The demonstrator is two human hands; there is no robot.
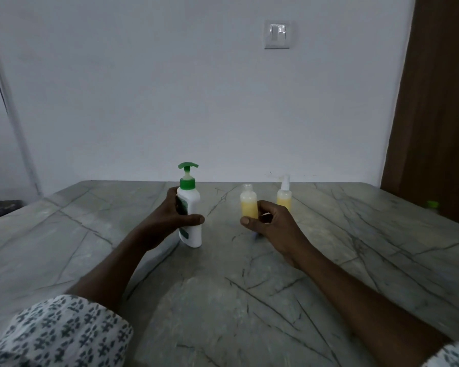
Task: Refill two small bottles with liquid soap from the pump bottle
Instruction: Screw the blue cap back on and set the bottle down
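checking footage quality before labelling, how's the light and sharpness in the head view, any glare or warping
Head view: dim, flat light, faint shadows on the table; small glare on the wall switch; pump bottle and open small bottle look slightly soft; the door leans from wide-angle distortion.

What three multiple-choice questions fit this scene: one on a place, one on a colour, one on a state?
1. Where is the capped small yellow-filled bottle?
A) on the floor
B) standing on the grey marble table, beyond the right hand
C) lying on its side

2. What colour is the pump head of the white plastic pump bottle in the left hand?
A) red
B) green
C) blue

3. How is the small clear yellow-filled bottle in the right hand?
A) uncapped
B) capped
C) empty

Answers: 1 B, it stands upright behind that hand; 2 B, head and collar are green; 3 A, its neck is bare.
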